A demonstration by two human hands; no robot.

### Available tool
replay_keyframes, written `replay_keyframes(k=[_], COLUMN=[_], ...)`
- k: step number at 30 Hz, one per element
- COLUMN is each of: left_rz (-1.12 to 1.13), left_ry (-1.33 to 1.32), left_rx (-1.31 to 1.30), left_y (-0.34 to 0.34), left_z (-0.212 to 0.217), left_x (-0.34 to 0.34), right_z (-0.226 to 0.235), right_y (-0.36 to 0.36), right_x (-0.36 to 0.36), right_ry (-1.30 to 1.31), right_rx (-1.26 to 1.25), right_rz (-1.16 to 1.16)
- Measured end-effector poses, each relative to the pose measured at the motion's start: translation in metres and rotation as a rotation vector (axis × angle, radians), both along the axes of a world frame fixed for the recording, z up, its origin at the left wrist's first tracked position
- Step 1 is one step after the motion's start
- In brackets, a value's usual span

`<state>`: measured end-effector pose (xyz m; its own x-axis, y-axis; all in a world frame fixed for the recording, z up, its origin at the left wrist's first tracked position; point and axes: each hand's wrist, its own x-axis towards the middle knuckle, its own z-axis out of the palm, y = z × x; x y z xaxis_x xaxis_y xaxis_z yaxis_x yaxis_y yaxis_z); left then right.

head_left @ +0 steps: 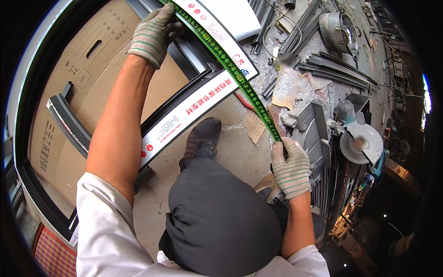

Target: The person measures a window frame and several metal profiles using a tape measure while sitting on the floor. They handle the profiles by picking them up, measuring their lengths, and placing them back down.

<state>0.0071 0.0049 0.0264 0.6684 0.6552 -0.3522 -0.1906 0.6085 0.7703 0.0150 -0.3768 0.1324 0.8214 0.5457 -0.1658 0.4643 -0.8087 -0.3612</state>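
A green tape measure (226, 57) with black markings is stretched slantwise between my hands, along the white-filmed edge of a dark window frame (184, 108) and past its corner. My left hand (152, 37), in a striped knit glove, pinches the tape near the top of the view, against the frame. My right hand (292, 170), gloved the same way, closes on the tape's lower end beyond the frame. Any tape case is hidden by that hand. Behind the frame shows brown cardboard (92, 60), with a short dark profile piece (69, 122) lying across it.
At right stands a cutting saw (360, 143) with a round blade. Dark metal profiles (339, 69) lie on the littered floor near a metal pot (337, 32). A red-handled tool (243, 101) and a cardboard scrap (254, 127) lie beside the frame corner. My shoe (203, 136) is below the frame.
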Motion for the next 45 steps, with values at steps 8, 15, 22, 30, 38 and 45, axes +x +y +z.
replay_keyframes(k=[8,15,22,30,38,45], left_rz=[-0.016,-0.051,-0.090,-0.121,-0.173,-0.316], left_ry=[-0.101,-0.097,-0.051,0.062,0.083,0.065], left_rx=[0.033,0.041,0.020,0.054,0.174,0.295], left_y=[0.014,0.016,0.024,0.028,0.025,-0.052], left_z=[-0.032,-0.031,-0.044,-0.043,0.016,0.074], left_x=[-0.002,-0.005,0.003,-0.001,-0.003,0.014], right_z=[0.004,-0.001,0.005,0.006,0.026,0.043], right_y=[0.003,0.004,0.000,-0.012,-0.049,-0.134], right_x=[-0.001,-0.003,0.003,0.007,-0.015,-0.049], right_ry=[0.023,0.019,0.071,0.114,0.252,0.360], right_rx=[-0.037,-0.047,-0.137,-0.065,0.029,0.119], right_rz=[-0.034,-0.032,-0.060,-0.053,-0.093,-0.240])
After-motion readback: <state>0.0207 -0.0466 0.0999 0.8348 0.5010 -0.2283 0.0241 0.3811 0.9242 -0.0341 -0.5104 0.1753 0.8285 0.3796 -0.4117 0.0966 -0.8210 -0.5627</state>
